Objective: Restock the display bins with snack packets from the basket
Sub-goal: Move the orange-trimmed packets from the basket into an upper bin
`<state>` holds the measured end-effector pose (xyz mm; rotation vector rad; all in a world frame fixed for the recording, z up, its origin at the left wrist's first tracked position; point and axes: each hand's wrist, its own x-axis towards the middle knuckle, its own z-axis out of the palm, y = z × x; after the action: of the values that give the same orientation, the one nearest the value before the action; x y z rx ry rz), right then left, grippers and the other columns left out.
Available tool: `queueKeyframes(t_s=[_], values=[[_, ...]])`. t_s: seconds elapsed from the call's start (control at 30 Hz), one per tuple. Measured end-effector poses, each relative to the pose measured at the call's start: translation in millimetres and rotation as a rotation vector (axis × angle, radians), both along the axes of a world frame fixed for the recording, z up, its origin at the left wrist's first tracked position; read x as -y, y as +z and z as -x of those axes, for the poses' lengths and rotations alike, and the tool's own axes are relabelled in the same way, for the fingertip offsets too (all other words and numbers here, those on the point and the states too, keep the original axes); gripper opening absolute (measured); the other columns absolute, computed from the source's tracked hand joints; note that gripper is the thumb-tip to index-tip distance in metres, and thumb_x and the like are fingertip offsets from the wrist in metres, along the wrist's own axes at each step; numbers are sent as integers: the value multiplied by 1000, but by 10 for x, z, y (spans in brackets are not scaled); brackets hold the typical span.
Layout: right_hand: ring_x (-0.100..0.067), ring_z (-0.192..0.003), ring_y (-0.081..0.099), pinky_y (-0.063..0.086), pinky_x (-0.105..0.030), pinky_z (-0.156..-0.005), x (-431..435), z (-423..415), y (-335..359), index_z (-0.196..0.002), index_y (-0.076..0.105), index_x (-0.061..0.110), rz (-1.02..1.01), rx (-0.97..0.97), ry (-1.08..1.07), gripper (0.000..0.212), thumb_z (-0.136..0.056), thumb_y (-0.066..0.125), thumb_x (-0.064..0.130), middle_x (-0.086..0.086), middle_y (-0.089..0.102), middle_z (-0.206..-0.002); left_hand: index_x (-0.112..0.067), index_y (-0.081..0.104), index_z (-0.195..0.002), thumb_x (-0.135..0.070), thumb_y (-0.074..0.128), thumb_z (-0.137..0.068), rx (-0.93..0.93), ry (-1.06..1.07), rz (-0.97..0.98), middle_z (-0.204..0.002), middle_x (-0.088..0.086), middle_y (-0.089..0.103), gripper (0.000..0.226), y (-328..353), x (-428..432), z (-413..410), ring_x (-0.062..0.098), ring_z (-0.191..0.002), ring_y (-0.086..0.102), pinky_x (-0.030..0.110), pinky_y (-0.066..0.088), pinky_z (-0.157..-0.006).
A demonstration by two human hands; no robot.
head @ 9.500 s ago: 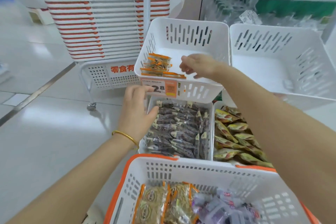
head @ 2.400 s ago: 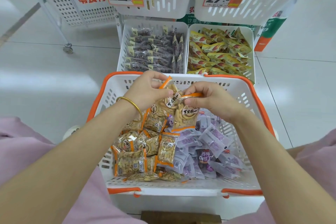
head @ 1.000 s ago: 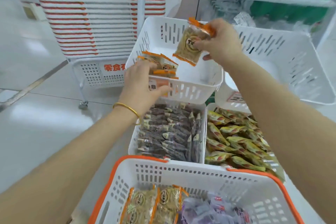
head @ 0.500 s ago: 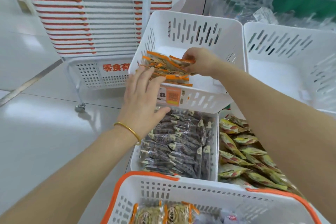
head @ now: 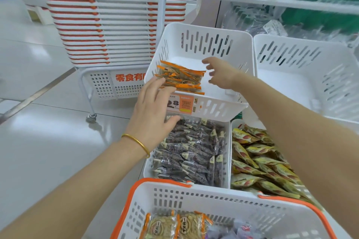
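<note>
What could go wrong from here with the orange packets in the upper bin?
The orange packets lean in a loose row at the front of the upper left bin, braced by the left hand; they may slump when it lets go. The open right hand hovers close beside them and could knock them over.
</note>
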<state>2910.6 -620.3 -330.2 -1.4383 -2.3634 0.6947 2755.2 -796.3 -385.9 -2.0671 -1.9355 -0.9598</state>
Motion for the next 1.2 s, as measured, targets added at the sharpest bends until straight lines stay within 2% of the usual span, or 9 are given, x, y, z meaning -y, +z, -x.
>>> queueKeyframes(t_s=[0.1,0.23,0.4,0.53,0.67,0.8,0.9,1.03,1.2], values=[[-22,-124,47,44,-36,-101,584,-232,159,-140,37,14,-149,-220,12,61,-87,43,-15,-9,44,-137,-9,52,-124,-19,73,-76,-20,-58,5,-138,13,41,53,8,342,-108,31,-134,30,35,18,-112],[-9,-103,60,52,-22,-84,1835,-639,-141,-121,52,18,-5,-479,123,51,-82,46,-15,0,56,-114,-12,52,-126,-19,69,-81,26,-125,303,-139,10,40,49,-176,934,-281,29,-134,28,29,16,-109],[-23,-103,62,51,-32,-87,2743,-870,-1586,-115,60,7,443,-100,124,43,-83,43,-15,-3,59,-110,-20,38,-136,-36,60,-86,-146,-158,843,-142,0,33,56,-610,1596,-440,22,-135,23,31,18,-111],[-25,-88,58,49,-36,-78,3067,-927,-2462,-107,58,9,406,286,125,23,-88,46,1,-8,62,-99,-23,37,-137,-41,57,-88,-194,-111,1079,-143,1,33,56,-766,1960,-575,24,-135,24,37,23,-112],[-31,-110,52,47,-38,-78,3381,-1035,-2706,-115,53,10,282,693,170,28,-90,56,23,-11,56,-114,-23,36,-138,-41,55,-90,-169,-99,1130,-142,1,33,55,-779,2152,-699,24,-134,25,35,22,-111],[-22,-69,53,32,-25,-47,3202,-1025,-2653,-67,45,9,396,492,143,26,-79,68,15,-5,46,-66,-24,39,-136,-41,56,-89,-157,-95,1119,-142,2,35,53,-784,2194,-741,24,-134,27,42,23,-113],[-15,-60,46,37,-26,-53,3096,-914,-2495,-80,65,8,489,285,257,9,-77,73,12,-4,53,-71,-23,38,-137,-38,56,-90,-152,-100,1112,-141,3,36,53,-750,2151,-763,26,-133,26,42,27,-111],[-16,-84,49,41,-26,-71,3222,-660,-2614,-110,65,9,465,311,457,27,-84,67,15,-2,56,-93,-21,38,-137,-36,57,-90,-162,-119,1068,-141,4,36,53,-718,2049,-814,26,-132,27,38,29,-109],[-18,-78,47,35,-24,-56,3240,-553,-2788,-88,58,19,498,414,481,11,-84,68,18,8,44,-69,-22,39,-137,-37,58,-89,-164,-129,1053,-139,5,37,54,-699,1982,-842,26,-131,29,40,31,-108]])
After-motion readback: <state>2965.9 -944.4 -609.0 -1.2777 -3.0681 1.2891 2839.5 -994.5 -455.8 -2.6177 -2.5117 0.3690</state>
